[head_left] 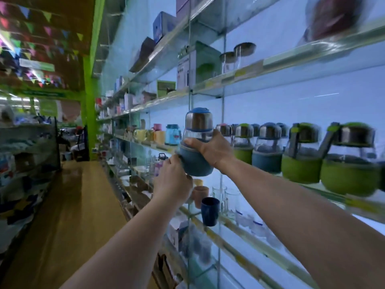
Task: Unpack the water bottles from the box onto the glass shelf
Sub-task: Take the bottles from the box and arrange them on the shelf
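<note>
Water bottles line the glass shelf [325, 187] to the right: I count three green-sleeved [350, 159] and one blue-sleeved [265, 149] in the front row, with more caps behind, too blurred to count. One blue bottle [196, 142] is held upright in the air, just left of that row's end, so it likely travels right and slightly down. The right hand [210, 148] wraps its middle; the left hand [174, 180] curls under its base.

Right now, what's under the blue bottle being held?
The left hand grips the blue bottle at its base; below sit a terracotta cup and navy cup. Its underside is hidden.
</note>
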Tool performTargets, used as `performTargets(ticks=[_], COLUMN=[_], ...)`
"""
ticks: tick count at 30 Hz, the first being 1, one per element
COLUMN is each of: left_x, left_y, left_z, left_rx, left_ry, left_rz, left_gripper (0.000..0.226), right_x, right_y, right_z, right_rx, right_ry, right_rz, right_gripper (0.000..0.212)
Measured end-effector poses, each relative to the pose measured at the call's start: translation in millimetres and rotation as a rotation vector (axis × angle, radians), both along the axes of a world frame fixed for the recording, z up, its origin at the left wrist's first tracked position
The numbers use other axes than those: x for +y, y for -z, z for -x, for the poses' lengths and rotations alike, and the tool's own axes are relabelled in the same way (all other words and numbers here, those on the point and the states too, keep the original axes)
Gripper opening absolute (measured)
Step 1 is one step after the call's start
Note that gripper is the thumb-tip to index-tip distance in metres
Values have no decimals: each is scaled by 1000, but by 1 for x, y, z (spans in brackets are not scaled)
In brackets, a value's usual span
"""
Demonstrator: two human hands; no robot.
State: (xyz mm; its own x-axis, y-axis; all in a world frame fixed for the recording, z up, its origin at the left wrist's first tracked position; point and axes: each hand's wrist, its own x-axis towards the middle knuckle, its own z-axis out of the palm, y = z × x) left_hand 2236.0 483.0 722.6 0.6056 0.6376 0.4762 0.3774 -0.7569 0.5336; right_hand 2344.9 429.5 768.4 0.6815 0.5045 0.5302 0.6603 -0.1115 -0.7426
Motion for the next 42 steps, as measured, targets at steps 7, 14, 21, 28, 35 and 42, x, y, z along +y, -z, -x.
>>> performTargets(ticks=[7, 14, 21, 28, 35, 42], left_x=[-49, -91, -151, -204, -242, -261], left_y=[-25, -40, -49, -44, -35, -30], left_z=[-23, -47, -51, -62, -73, -81], left_rx=[-65, -115, -190, -96, -24, 83], left_ry=[134, 316, 504, 716, 817, 865], left_rz=[-61, -145, -92, -62, -85, -165], left_gripper=[53, 49, 45, 55, 50, 56], right_x=[-68, -129, -199, -262, -301, -317], right_y=[-33, -52, -58, -51, -36, -14], right_z=[-9, -12, -7, -4, -13, -36], right_rx=[-54, -91, -99, -62, 4, 35], right_ry=[186, 352, 509, 670, 747, 805], right_rz=[-8, -35, -35, -31, -47, -36], right_gripper=[62, 67, 67, 67, 66, 67])
